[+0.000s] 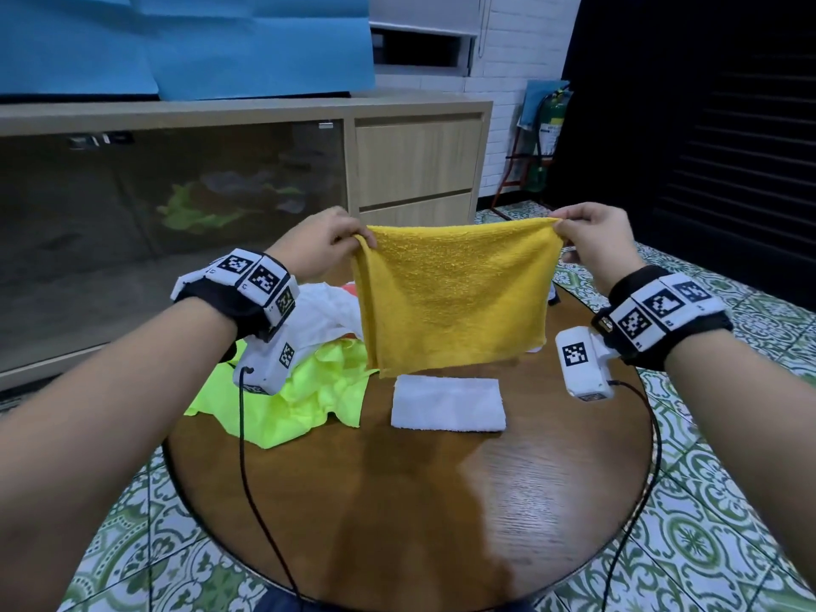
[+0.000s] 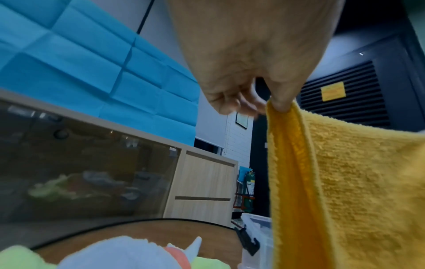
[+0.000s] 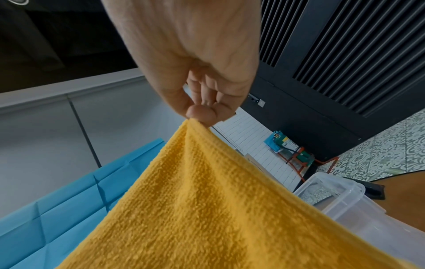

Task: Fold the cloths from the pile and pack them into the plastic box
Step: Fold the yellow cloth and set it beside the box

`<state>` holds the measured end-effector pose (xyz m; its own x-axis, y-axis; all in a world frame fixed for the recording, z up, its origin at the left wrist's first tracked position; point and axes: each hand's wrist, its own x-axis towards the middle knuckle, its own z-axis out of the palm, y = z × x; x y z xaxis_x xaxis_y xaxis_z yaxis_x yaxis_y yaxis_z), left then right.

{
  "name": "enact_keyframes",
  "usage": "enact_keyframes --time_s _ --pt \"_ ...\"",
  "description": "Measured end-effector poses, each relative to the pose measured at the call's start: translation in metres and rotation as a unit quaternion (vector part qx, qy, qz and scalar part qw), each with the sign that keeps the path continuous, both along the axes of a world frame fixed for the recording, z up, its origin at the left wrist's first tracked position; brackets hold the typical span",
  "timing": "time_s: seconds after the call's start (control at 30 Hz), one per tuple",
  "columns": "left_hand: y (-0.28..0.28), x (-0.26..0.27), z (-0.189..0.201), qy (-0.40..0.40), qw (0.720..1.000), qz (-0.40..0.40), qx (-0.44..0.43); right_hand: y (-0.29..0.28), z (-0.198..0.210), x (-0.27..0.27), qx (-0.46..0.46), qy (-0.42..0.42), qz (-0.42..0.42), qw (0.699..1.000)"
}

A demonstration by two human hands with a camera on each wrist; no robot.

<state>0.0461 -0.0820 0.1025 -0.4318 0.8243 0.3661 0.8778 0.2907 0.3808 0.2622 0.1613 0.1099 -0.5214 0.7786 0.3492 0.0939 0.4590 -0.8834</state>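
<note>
Yellow towel (image 1: 455,298): soft, light, limp. Your left hand (image 1: 320,242) and right hand (image 1: 594,240) pinch its top corners. Box (image 3: 358,205), probably at 1 o'clock on desk (image 1: 397,501).

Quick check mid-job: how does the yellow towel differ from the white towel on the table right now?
The yellow towel hangs in the air, spread open; the white towel lies on the round wooden table.
The yellow towel is pinched at its top corners by the left hand and right hand; nothing touches the white towel.
The yellow towel shows as a broad sheet; the white towel is folded into a smaller rectangle.
Both look like terry cloth.
</note>
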Motion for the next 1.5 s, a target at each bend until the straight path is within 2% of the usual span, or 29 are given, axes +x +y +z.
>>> enact_keyframes --time_s 0.1,0.33,0.4,0.43,0.53,0.67,0.77,0.9,1.17,1.27,1.37,1.5 --pt "0.001 0.003 0.001 -0.051 0.995 0.019 0.082 0.003 -0.001 0.001 0.014 0.018 -0.011 1.0" --pt "0.008 0.007 0.01 -0.231 0.956 0.009 0.182 0.0 0.001 0.002 0.019 0.077 0.029 0.996" --pt "0.01 0.009 0.012 -0.252 0.948 0.009 0.193 0.001 0.001 0.001 0.024 0.071 0.048 0.996" --pt "0.011 0.008 0.012 -0.236 0.953 0.014 0.19 0.002 0.0 0.001 0.032 0.061 0.054 0.996" --pt "0.008 0.004 0.008 -0.12 0.979 0.057 0.154 0.004 -0.002 0.0 0.062 0.03 0.053 0.996" --pt "0.003 0.002 0.003 -0.072 0.985 0.09 0.131 0.006 -0.009 -0.001 0.071 0.023 0.04 0.996" --pt "-0.002 0.002 0.0 -0.089 0.982 0.099 0.133 0.005 -0.012 0.0 0.066 0.021 0.038 0.997" --pt "-0.005 0.004 -0.001 -0.134 0.968 0.102 0.185 0.004 -0.011 0.002 0.075 0.019 0.032 0.996" --pt "-0.012 0.011 0.007 -0.101 0.954 0.118 0.254 -0.001 -0.001 0.008 0.103 0.031 0.016 0.994" --pt "-0.016 0.011 0.012 -0.071 0.958 0.128 0.248 -0.002 0.005 0.008 0.114 0.033 0.007 0.993" --pt "-0.017 0.006 0.012 -0.046 0.962 0.14 0.228 0.0 0.006 0.005 0.132 -0.003 0.001 0.991" --pt "-0.01 -0.005 -0.005 -0.08 0.968 0.156 0.178 0.001 -0.013 -0.004 0.121 -0.062 0.029 0.99"
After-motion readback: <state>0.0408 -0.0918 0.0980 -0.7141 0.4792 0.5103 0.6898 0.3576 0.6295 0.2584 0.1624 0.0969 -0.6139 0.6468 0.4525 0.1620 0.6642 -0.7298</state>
